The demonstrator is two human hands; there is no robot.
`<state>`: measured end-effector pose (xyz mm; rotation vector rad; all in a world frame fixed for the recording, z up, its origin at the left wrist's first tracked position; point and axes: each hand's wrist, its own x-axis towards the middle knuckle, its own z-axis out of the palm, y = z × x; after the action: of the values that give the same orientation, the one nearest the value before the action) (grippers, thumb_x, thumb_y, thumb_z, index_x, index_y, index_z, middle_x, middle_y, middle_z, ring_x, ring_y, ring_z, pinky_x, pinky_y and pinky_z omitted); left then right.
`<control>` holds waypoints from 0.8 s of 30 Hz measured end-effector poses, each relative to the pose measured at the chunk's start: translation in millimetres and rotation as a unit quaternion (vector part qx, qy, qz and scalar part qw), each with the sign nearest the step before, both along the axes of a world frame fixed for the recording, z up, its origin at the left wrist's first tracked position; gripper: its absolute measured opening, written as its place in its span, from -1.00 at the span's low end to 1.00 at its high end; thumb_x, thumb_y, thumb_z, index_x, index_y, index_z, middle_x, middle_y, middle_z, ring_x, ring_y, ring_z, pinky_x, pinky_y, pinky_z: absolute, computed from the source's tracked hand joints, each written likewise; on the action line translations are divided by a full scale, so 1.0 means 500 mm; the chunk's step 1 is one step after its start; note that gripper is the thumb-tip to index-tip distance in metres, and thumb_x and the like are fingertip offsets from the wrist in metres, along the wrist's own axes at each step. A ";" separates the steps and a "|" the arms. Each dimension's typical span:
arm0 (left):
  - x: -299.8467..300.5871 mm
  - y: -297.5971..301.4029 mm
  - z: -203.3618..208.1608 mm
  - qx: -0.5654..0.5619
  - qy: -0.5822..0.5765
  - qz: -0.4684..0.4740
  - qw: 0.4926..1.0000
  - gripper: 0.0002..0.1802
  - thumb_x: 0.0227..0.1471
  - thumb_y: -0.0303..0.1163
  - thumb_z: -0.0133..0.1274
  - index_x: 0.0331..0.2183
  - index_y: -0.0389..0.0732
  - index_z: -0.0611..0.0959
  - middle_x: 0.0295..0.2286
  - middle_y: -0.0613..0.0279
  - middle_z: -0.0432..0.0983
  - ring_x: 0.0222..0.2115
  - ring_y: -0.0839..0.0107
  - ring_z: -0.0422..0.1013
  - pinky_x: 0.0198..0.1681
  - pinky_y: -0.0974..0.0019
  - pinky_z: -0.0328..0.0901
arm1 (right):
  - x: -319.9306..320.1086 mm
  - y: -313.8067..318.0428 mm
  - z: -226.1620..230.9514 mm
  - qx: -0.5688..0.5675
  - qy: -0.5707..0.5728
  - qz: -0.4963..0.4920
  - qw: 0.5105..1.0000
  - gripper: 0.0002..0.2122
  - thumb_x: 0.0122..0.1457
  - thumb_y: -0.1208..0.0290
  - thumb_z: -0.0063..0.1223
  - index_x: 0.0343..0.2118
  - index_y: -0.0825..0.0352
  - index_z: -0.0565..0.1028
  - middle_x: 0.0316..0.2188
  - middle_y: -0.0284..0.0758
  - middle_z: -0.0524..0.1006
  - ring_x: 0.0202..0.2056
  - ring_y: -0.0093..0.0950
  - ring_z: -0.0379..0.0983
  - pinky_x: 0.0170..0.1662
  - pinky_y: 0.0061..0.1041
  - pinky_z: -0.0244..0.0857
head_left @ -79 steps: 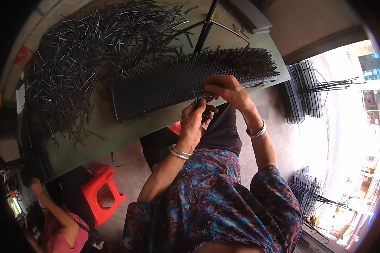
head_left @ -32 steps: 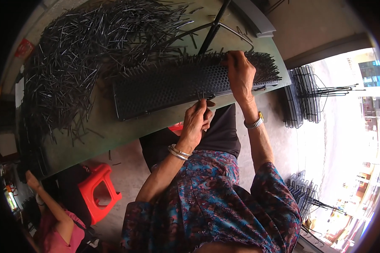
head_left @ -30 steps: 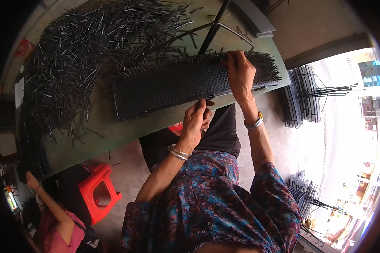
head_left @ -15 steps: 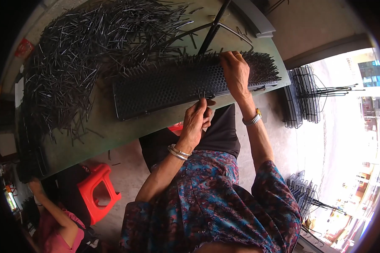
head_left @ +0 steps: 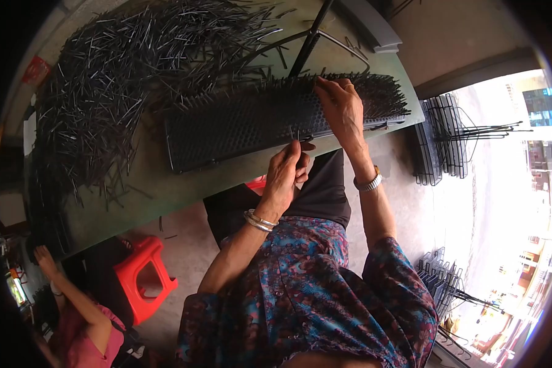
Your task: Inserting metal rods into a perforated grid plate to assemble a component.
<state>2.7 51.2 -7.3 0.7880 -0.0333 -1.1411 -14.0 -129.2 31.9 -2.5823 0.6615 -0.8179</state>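
A long black board full of small holes lies along the near edge of the green table. Thin black sticks stand upright in its far edge and right end. My left hand is closed on thin black sticks at the board's near edge, and one tip pokes up past the thumb. Over the board, to the right of its middle, my right hand reaches to the standing sticks. Its thumb and fingers are pinched together, and what is between them is too small to make out.
A big heap of loose black sticks covers the table's left side. Behind the board stands a black metal stand. A red plastic stool is at lower left, near another person's arm. Black wire racks stand to the right.
My right hand has shifted slightly left and nearer along the board. My left hand stays almost in place. The other person's hand at lower left has lifted a little and opened.
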 end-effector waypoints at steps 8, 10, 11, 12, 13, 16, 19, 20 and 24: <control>0.004 -0.003 0.007 0.020 -0.064 -0.039 0.997 -0.53 0.24 -0.05 -0.14 -0.16 -0.29 0.56 -0.61 0.43 0.35 -0.64 0.71 0.16 -0.59 0.59 0.08 | -0.060 0.051 0.036 0.495 0.095 0.166 0.848 -0.81 0.13 0.42 0.12 -0.28 0.45 0.55 -0.46 -0.34 0.52 -0.41 -0.60 0.46 -0.35 -0.57 0.32; 0.009 0.000 0.010 0.007 -0.064 -0.073 0.995 -0.51 0.24 -0.03 -0.15 -0.14 -0.28 0.57 -0.62 0.38 0.41 -0.64 0.69 0.22 -0.58 0.60 0.12 | -0.057 0.041 0.045 0.454 0.118 0.174 0.866 -0.82 0.12 0.43 0.12 -0.29 0.45 0.55 -0.49 -0.35 0.51 -0.43 -0.62 0.43 -0.37 -0.59 0.31; 0.011 0.000 0.015 0.008 -0.065 -0.072 0.995 -0.51 0.24 -0.03 -0.15 -0.14 -0.28 0.57 -0.62 0.38 0.41 -0.64 0.69 0.22 -0.58 0.60 0.12 | -0.055 0.037 0.049 0.413 0.142 0.182 0.881 -0.84 0.12 0.44 0.12 -0.31 0.45 0.55 -0.51 -0.37 0.50 -0.45 -0.65 0.41 -0.38 -0.61 0.30; 0.014 0.000 0.020 0.008 -0.058 -0.089 0.994 -0.51 0.24 -0.03 -0.15 -0.15 -0.29 0.57 -0.62 0.38 0.39 -0.66 0.69 0.21 -0.59 0.59 0.12 | -0.054 0.036 0.053 0.413 0.141 0.182 0.881 -0.84 0.12 0.44 0.12 -0.31 0.45 0.55 -0.51 -0.37 0.50 -0.45 -0.65 0.41 -0.38 -0.61 0.30; 0.014 0.001 0.022 0.010 -0.050 -0.106 0.993 -0.51 0.24 -0.03 -0.16 -0.17 -0.30 0.57 -0.62 0.38 0.38 -0.67 0.68 0.21 -0.61 0.59 0.13 | -0.055 0.036 0.056 0.421 0.144 0.185 0.876 -0.85 0.13 0.45 0.10 -0.33 0.44 0.54 -0.54 -0.38 0.49 -0.46 -0.66 0.39 -0.39 -0.63 0.29; 0.018 0.004 0.017 0.008 -0.080 -0.118 0.990 -0.51 0.24 0.00 -0.17 -0.17 -0.24 0.58 -0.61 0.37 0.42 -0.64 0.68 0.26 -0.60 0.58 0.15 | -0.054 0.031 0.049 0.443 0.142 0.199 0.862 -0.87 0.14 0.46 0.09 -0.37 0.44 0.53 -0.57 -0.39 0.48 -0.47 -0.67 0.39 -0.41 -0.63 0.28; 0.011 0.001 0.004 0.005 -0.098 -0.113 0.989 -0.51 0.23 0.01 -0.16 -0.19 -0.24 0.58 -0.60 0.34 0.44 -0.65 0.67 0.26 -0.61 0.57 0.15 | -0.056 0.028 0.058 0.468 0.142 0.219 0.844 -0.88 0.15 0.47 0.08 -0.39 0.44 0.51 -0.57 -0.37 0.49 -0.49 -0.65 0.43 -0.41 -0.62 0.30; 0.011 0.002 0.004 0.006 -0.098 -0.112 0.989 -0.51 0.23 0.01 -0.16 -0.19 -0.24 0.58 -0.60 0.34 0.44 -0.65 0.67 0.26 -0.61 0.57 0.15 | -0.056 0.027 0.062 0.478 0.146 0.228 0.836 -0.89 0.15 0.48 0.07 -0.40 0.44 0.50 -0.56 -0.37 0.51 -0.50 -0.63 0.45 -0.42 -0.61 0.32; 0.014 0.001 0.008 0.044 -0.098 -0.090 0.990 -0.45 0.19 0.08 -0.13 -0.14 -0.24 0.53 -0.55 0.24 0.50 -0.62 0.60 0.35 -0.59 0.55 0.20 | -0.057 0.019 0.049 0.473 0.059 0.217 0.852 -0.90 0.15 0.51 0.05 -0.37 0.45 0.48 -0.55 -0.33 0.53 -0.49 -0.59 0.51 -0.40 -0.61 0.35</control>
<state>9.8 52.0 -3.3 0.9905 -0.2241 -1.2383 -42.6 -119.7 56.6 -1.7440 0.3382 -0.1010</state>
